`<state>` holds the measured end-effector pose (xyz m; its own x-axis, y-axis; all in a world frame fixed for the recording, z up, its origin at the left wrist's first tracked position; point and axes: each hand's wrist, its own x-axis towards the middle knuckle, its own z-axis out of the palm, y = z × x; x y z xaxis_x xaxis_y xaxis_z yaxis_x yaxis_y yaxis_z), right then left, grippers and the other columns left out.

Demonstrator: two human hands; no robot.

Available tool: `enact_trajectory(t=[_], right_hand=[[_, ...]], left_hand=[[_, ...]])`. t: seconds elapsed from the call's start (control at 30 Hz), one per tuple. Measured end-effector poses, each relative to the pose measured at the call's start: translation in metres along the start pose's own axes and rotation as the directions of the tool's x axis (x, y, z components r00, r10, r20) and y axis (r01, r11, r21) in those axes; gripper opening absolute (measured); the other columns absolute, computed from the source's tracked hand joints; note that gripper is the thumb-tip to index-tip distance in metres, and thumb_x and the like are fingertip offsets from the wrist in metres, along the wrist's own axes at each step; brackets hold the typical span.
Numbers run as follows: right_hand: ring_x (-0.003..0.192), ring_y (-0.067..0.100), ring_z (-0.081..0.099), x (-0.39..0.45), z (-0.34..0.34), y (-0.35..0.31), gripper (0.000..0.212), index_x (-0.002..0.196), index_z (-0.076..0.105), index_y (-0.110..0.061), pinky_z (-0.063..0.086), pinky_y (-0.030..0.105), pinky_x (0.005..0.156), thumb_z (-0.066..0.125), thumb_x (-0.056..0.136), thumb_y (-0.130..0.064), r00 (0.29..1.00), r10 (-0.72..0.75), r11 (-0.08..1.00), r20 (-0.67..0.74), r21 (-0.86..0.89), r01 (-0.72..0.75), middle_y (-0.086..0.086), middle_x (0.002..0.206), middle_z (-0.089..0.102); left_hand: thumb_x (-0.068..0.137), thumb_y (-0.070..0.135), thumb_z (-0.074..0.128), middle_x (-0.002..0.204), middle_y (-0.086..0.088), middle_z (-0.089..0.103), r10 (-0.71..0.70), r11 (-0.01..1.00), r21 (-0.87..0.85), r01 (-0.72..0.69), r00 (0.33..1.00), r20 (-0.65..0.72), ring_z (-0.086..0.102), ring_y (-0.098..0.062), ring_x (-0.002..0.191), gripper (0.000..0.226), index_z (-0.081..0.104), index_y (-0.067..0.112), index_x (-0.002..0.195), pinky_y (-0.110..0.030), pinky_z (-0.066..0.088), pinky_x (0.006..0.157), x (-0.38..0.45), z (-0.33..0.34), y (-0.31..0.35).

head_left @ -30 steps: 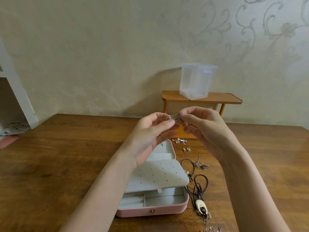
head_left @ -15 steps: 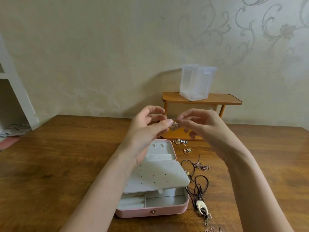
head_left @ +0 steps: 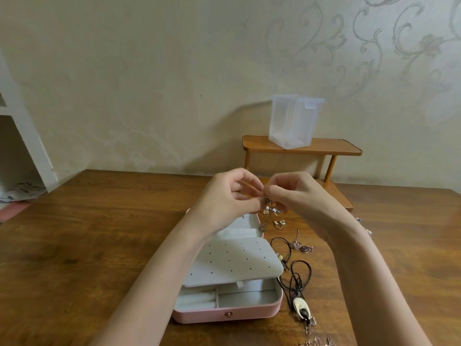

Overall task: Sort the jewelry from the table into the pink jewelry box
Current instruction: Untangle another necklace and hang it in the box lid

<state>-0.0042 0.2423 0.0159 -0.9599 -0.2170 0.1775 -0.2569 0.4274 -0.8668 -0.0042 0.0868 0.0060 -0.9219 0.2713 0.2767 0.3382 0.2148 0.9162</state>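
Observation:
The pink jewelry box [head_left: 224, 314] lies open on the wooden table, its white perforated earring panel [head_left: 232, 263] raised over the front compartments. Above the box's far end, my left hand [head_left: 229, 198] and my right hand [head_left: 296, 196] meet fingertip to fingertip, both pinching a small metal piece of jewelry [head_left: 266, 199] with a part dangling below. To the right of the box lie small earrings [head_left: 270, 210], a ring [head_left: 279, 224], a chain with a dark pendant [head_left: 303, 248] and a black cord necklace with an oval pendant [head_left: 299, 305].
A small two-tier wooden shelf [head_left: 324, 148] stands at the back against the wall with a clear plastic container [head_left: 291, 121] on top. A white cabinet [head_left: 15, 136] is at the far left. More chain jewelry [head_left: 314, 342] lies at the table's near edge.
Both hands have dropped lower, towards the far end of the box, still together on the small piece. The fingers have shifted around it.

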Motion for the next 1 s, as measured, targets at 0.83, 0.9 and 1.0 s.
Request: enact_trajectory(t=[0.83,0.9,1.0], right_hand=[[0.057,0.01,0.051,0.008,0.01,0.004,0.022,0.066,0.055,-0.007,0.043,0.021,0.054,0.047,0.086,-0.008,0.999,0.048,0.813,0.025,0.579,-0.054,0.001,0.062,0.051],[0.061,0.011,0.049,0.007,0.008,0.002,0.02,0.069,0.057,-0.008,0.043,0.021,0.057,0.049,0.088,-0.009,0.998,0.014,0.774,0.055,0.632,-0.045,0.003,0.067,0.05],[0.059,0.01,0.044,0.005,0.004,0.002,0.016,0.068,0.059,-0.004,0.04,0.016,0.049,0.055,0.084,-0.004,0.99,-0.054,0.819,0.127,0.574,-0.029,0.005,0.067,0.048]], left_hand=[[0.076,0.011,0.066,0.066,0.007,0.062,0.109,0.981,0.173,-0.084,0.985,-0.137,0.056,-0.008,0.064,0.014,0.063,0.024,0.071,-0.021,0.045,0.061,0.004,0.014,-0.007],[0.08,0.01,0.064,0.068,0.002,0.063,-0.018,0.997,-0.07,0.007,0.987,-0.161,0.057,-0.009,0.067,0.019,0.066,0.023,0.068,-0.024,0.047,0.066,0.004,0.006,-0.003],[0.084,0.01,0.056,0.066,0.001,0.048,-0.206,0.816,-0.556,0.158,0.978,-0.025,0.044,-0.009,0.061,0.029,0.063,0.019,0.058,-0.022,0.043,0.063,0.006,-0.004,0.001]])
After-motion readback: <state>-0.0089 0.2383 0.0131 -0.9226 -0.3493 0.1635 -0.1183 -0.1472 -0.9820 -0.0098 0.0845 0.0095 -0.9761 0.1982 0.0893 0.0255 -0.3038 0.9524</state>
